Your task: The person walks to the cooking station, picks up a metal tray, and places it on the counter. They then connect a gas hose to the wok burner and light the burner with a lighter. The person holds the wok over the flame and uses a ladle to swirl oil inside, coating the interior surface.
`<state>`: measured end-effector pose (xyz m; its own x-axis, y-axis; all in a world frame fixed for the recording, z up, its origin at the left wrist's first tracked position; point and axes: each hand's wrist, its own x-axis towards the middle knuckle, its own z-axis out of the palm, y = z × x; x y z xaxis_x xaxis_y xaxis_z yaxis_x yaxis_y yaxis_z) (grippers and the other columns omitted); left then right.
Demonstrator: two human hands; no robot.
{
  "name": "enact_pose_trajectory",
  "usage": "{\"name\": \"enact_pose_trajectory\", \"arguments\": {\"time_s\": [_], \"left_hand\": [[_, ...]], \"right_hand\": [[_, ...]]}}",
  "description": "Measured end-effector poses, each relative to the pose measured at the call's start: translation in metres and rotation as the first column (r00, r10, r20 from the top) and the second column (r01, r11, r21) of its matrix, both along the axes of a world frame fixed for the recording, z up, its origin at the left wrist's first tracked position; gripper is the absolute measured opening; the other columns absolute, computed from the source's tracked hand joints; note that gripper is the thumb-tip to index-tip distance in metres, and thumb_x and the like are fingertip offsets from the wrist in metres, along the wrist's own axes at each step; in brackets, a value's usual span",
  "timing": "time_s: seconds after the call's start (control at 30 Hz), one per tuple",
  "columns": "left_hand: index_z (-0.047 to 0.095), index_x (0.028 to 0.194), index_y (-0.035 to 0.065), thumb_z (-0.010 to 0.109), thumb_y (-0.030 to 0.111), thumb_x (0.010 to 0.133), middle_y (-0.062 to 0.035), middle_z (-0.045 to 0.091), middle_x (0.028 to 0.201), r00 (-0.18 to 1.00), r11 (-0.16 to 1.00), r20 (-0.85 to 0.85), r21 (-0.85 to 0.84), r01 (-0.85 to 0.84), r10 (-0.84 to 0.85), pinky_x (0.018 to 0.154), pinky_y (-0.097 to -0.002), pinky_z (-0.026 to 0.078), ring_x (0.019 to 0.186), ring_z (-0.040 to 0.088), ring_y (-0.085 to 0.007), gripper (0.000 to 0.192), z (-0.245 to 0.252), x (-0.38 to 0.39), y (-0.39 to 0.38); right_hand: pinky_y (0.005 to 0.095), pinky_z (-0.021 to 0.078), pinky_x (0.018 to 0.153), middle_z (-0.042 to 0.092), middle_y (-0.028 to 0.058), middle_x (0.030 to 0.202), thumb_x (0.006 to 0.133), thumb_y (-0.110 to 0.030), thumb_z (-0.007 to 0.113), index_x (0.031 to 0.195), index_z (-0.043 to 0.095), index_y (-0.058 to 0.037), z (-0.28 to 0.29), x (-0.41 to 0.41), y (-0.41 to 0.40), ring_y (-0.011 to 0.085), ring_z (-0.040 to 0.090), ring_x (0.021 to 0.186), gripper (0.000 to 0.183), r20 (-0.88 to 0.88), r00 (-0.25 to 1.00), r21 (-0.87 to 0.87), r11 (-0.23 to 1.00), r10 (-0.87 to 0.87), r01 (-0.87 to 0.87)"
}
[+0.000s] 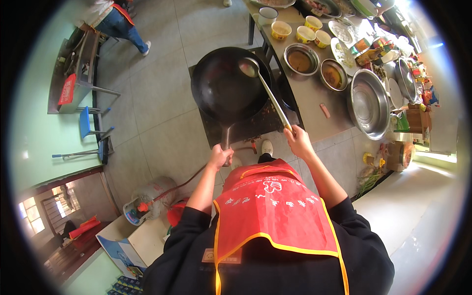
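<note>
A black wok (225,88) sits over the dark stove (212,131) in front of me. My left hand (220,156) is closed around the wok's handle (226,138). In my right hand (298,141) is the end of a long-handled metal ladle (273,99); its bowl is over the right side of the wok and looks to hold a little liquid. The wok's inside looks dark and shiny, with no food that I can make out. A red apron (276,217) with yellow edging covers my front.
Right of the stove, a metal table (313,127) bears steel bowls (301,59), paper tubs (281,30), plates (343,51) and a large steel basin (368,104). A gas cylinder (160,195) with a hose lies left of me. A person (120,24) stands at the far left beside another table.
</note>
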<state>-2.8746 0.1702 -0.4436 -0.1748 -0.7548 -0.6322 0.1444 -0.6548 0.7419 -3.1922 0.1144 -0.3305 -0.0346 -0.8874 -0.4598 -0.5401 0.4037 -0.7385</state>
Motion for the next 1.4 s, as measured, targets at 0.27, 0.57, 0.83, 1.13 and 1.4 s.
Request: {"name": "enact_pose_trajectory", "arguments": {"time_s": [0.27,0.57,0.83,1.13,1.4], "left_hand": [[0.054,0.083,0.0019,0.062,0.006,0.083,-0.0060,0.056,0.060,0.999,0.999,-0.003,0.003,0.037,-0.037,0.042,-0.0306,0.044,0.044,0.055,-0.0158,0.009,-0.001,-0.001,-0.003],[0.053,0.082,0.0022,0.062,0.005,0.082,-0.0061,0.056,0.062,0.997,1.000,-0.067,0.012,-0.027,0.028,0.042,-0.0308,0.044,0.044,0.054,-0.0160,0.009,-0.006,-0.002,-0.004],[0.054,0.078,0.0013,0.061,0.004,0.082,-0.0062,0.056,0.061,0.999,0.999,-0.038,0.038,0.008,-0.006,0.043,-0.0310,0.043,0.044,0.055,-0.0161,0.008,-0.003,0.004,-0.002],[0.055,0.077,0.0019,0.061,0.006,0.082,-0.0063,0.056,0.061,0.999,0.999,-0.049,0.028,-0.016,0.018,0.042,-0.0314,0.043,0.044,0.055,-0.0163,0.009,-0.003,0.004,-0.003],[0.054,0.076,0.0010,0.062,0.007,0.082,-0.0066,0.055,0.060,1.000,1.000,-0.016,0.012,0.024,-0.024,0.041,-0.0308,0.043,0.043,0.055,-0.0164,0.011,-0.008,0.006,-0.001]], "right_hand": [[0.0431,0.0468,0.063,0.062,0.0233,0.074,0.094,-0.033,0.062,0.090,0.060,0.0037,-0.012,0.031,-0.030,0.0352,0.062,0.066,0.037,-0.107,0.990,-0.041,0.995,0.089,-0.094],[0.0412,0.0497,0.064,0.064,0.0207,0.073,0.093,-0.036,0.060,0.099,0.063,0.0025,0.017,0.020,-0.010,0.0275,0.065,0.066,0.039,-0.028,0.985,0.293,0.943,0.173,-0.157],[0.0423,0.0471,0.062,0.063,0.0203,0.072,0.095,-0.034,0.060,0.091,0.061,0.0015,-0.007,0.042,-0.050,0.0317,0.063,0.065,0.036,-0.249,0.959,-0.061,0.985,0.138,-0.158],[0.0516,0.0505,0.074,0.066,0.0284,0.087,0.095,-0.034,0.057,0.094,0.059,0.0013,0.006,0.040,-0.028,0.0467,0.063,0.085,0.035,-0.307,0.910,0.016,0.958,0.278,-0.287],[0.0513,0.0511,0.072,0.066,0.0275,0.083,0.094,-0.033,0.057,0.095,0.058,0.0008,-0.001,0.044,-0.025,0.0467,0.063,0.081,0.034,-0.322,0.896,0.016,0.948,0.307,-0.319]]}}
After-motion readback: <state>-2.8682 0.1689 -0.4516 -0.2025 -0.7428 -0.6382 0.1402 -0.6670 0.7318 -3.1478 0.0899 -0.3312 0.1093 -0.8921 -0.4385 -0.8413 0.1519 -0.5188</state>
